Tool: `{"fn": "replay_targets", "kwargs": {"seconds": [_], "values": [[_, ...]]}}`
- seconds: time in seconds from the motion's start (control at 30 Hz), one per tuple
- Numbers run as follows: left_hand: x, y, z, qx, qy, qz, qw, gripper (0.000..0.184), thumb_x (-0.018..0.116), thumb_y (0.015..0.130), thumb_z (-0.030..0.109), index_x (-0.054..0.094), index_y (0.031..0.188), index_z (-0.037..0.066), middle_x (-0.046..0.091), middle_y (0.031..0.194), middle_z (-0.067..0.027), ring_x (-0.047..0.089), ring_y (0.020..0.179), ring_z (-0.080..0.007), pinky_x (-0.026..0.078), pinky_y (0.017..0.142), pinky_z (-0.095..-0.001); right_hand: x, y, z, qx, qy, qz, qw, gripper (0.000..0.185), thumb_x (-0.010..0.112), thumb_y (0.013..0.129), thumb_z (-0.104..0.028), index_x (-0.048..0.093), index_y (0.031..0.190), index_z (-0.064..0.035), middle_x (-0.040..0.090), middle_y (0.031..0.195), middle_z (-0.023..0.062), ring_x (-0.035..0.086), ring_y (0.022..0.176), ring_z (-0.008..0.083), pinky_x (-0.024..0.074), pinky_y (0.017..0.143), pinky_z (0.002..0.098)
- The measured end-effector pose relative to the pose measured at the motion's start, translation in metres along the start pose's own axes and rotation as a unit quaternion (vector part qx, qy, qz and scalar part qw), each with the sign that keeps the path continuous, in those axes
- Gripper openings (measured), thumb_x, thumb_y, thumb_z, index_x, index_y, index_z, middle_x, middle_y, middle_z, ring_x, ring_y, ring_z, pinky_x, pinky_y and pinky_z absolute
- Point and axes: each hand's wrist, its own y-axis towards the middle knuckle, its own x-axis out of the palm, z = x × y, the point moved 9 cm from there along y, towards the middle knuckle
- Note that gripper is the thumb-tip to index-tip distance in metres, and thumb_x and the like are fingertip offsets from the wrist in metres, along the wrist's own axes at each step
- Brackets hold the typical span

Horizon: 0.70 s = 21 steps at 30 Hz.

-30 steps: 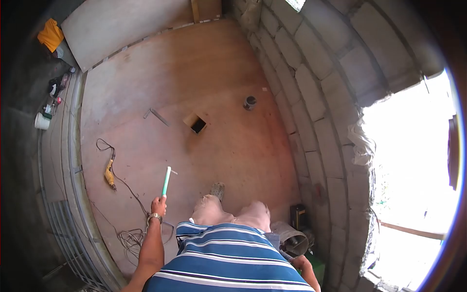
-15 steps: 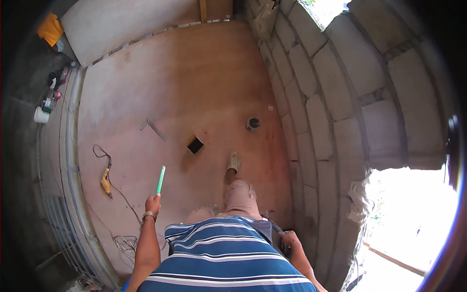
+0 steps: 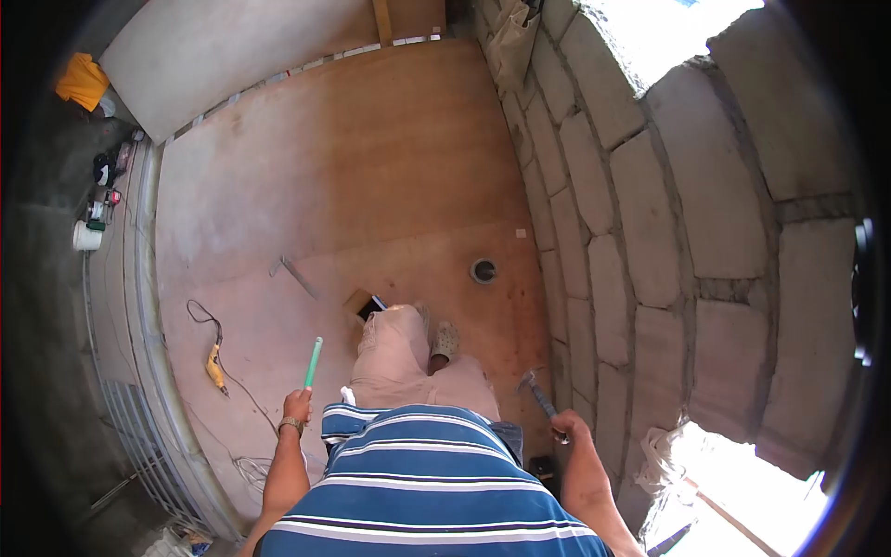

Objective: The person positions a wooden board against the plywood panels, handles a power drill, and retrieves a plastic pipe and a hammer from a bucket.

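Note:
My left hand (image 3: 297,406) is closed around one end of a short green stick (image 3: 315,360), which points away from me. In my right hand (image 3: 571,425), held low near the block wall, is a hammer (image 3: 542,399). Its head sits forward of my fist, above the floor. Between the hands are my bent legs (image 3: 399,348) in light trousers. A small open box (image 3: 358,304) with a dark inside shows just beyond one knee, partly hidden by it.
Another hammer-like tool (image 3: 299,278) lies on the board floor (image 3: 408,167). To the left is a yellow power drill (image 3: 215,369) with its cord. A round dark container (image 3: 484,271) stands ahead to the right. A block wall (image 3: 640,241) with openings runs along the right.
One leg has swung forward, and its knee now partly covers the small box. My right hand has moved forward and outward, bringing the hammer's head into view. The left hand still grips the green stick.

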Motion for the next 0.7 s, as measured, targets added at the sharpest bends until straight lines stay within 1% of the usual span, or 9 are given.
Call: {"fn": "replay_targets", "kwargs": {"seconds": [0.07,0.17,0.27,0.37,0.4,0.47,0.57,0.63,0.7], "values": [[-0.002,0.018,0.031,0.014,0.009,-0.005,1.000,0.039,0.052,0.090,0.042,0.056,0.085,0.003,0.052,0.055,-0.0059,0.048,0.036,-0.0155,0.040,0.034,-0.0322,-0.009,-0.005,-0.021,0.008,0.022,0.042,0.999,0.045,0.060,0.083,-0.039,0.068,0.075,0.0042,0.066,0.070,0.0171,0.067,0.065,0.0268,0.0511,0.058,0.0403],[-0.011,0.045,0.086,0.028,0.005,-0.007,1.000,0.039,0.052,0.090,0.042,0.057,0.085,0.004,0.052,0.055,-0.0057,0.048,0.037,-0.0155,0.041,0.034,-0.0324,-0.020,-0.026,-0.057,0.026,0.060,0.047,0.997,0.039,0.066,0.081,-0.035,0.069,0.087,0.0029,0.066,0.073,0.0135,0.065,0.063,0.0237,0.0489,0.055,0.0404],[-0.022,0.082,0.146,0.025,-0.003,-0.014,1.000,0.039,0.052,0.090,0.042,0.057,0.086,0.004,0.051,0.055,-0.0055,0.048,0.037,-0.0152,0.042,0.035,-0.0325,-0.025,-0.021,-0.077,0.016,0.063,0.040,0.997,0.041,0.063,0.083,-0.039,0.069,0.085,0.0018,0.065,0.071,0.0128,0.063,0.062,0.0224,0.0479,0.054,0.0407],[-0.027,0.127,0.203,0.007,-0.005,-0.027,1.000,0.039,0.052,0.090,0.042,0.057,0.088,0.004,0.051,0.055,-0.0053,0.048,0.038,-0.0147,0.042,0.035,-0.0326,-0.039,-0.047,-0.111,0.046,0.047,-0.002,0.998,0.052,0.057,0.086,-0.046,0.067,0.070,0.0022,0.064,0.066,0.0165,0.065,0.063,0.0255,0.0496,0.061,0.0416],[-0.030,0.146,0.226,0.002,-0.004,-0.031,1.000,0.039,0.052,0.090,0.042,0.057,0.088,0.004,0.052,0.056,-0.0053,0.048,0.038,-0.0145,0.042,0.035,-0.0326,-0.039,-0.049,-0.118,0.060,0.063,-0.008,0.996,0.051,0.058,0.086,-0.046,0.066,0.069,0.0018,0.064,0.065,0.0156,0.064,0.061,0.0249,0.0485,0.059,0.0410],[-0.035,0.186,0.273,0.022,-0.005,-0.049,0.999,0.040,0.052,0.091,0.044,0.057,0.089,0.004,0.052,0.056,-0.0051,0.048,0.038,-0.0143,0.042,0.035,-0.0323,-0.037,-0.056,-0.129,0.090,0.091,-0.026,0.991,0.050,0.059,0.086,-0.045,0.066,0.068,0.0010,0.063,0.063,0.0138,0.061,0.056,0.0238,0.0465,0.054,0.0398],[-0.054,0.216,0.327,0.017,-0.019,-0.055,0.998,0.041,0.052,0.091,0.046,0.057,0.089,0.005,0.052,0.057,-0.0049,0.048,0.039,-0.0143,0.041,0.034,-0.0317,-0.051,-0.091,-0.170,0.120,0.145,-0.040,0.981,0.042,0.063,0.085,-0.039,0.065,0.068,-0.0008,0.060,0.060,0.0103,0.056,0.051,0.0222,0.0424,0.049,0.0386],[-0.069,0.244,0.378,0.030,-0.023,-0.055,0.998,0.042,0.052,0.091,0.046,0.056,0.089,0.005,0.052,0.057,-0.0048,0.048,0.039,-0.0143,0.041,0.034,-0.0314,-0.071,-0.121,-0.211,0.148,0.172,-0.039,0.973,0.035,0.067,0.084,-0.033,0.065,0.069,-0.0014,0.059,0.059,0.0087,0.054,0.050,0.0207,0.0407,0.048,0.0376],[-0.079,0.267,0.413,0.041,-0.013,-0.063,0.997,0.043,0.051,0.091,0.047,0.056,0.090,0.005,0.051,0.057,-0.0049,0.047,0.039,-0.0143,0.041,0.034,-0.0311,-0.085,-0.136,-0.238,0.164,0.204,-0.044,0.964,0.030,0.069,0.083,-0.028,0.064,0.070,-0.0017,0.058,0.059,0.0073,0.053,0.049,0.0192,0.0396,0.047,0.0366]]}}
